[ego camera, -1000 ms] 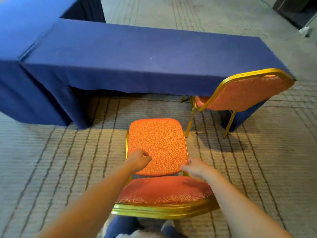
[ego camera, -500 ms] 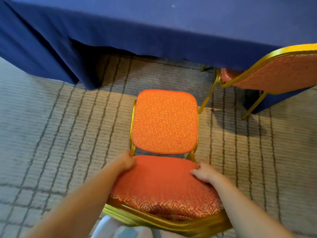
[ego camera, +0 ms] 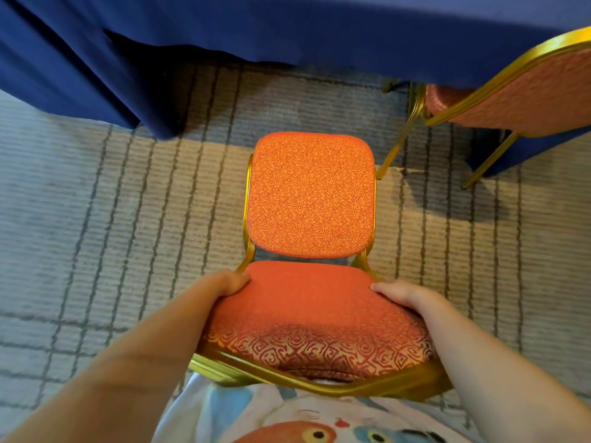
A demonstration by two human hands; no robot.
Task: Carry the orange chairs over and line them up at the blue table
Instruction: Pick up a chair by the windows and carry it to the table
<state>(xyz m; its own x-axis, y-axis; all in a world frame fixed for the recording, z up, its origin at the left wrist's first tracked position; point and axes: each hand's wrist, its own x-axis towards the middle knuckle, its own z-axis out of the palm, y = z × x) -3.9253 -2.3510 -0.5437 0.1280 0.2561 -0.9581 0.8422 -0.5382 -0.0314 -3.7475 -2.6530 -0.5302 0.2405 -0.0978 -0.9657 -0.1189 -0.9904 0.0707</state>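
An orange chair (ego camera: pixel 310 193) with a gold frame stands on the carpet right in front of me, its seat facing the blue table (ego camera: pixel 287 27). Its padded backrest is nearest to me, seen from above. My left hand (ego camera: pixel 224 282) grips the backrest's left side. My right hand (ego camera: pixel 406 297) grips its right side. A second orange chair (ego camera: pixel 527 94) stands at the right, its seat pushed under the table's blue cloth. A gap of carpet lies between the held chair's seat and the table cloth.
The blue cloth hangs to the floor at the left (ego camera: pixel 80 75), folding round a corner. Striped grey-beige carpet (ego camera: pixel 128 219) stretches to the left of the chair. The second chair's gold legs (ego camera: pixel 396 145) stand close to the held chair's right front.
My hands moved back from the seat's rear edge onto the sides of the backrest. My view has dropped and closed in on the chair and the table's edge.
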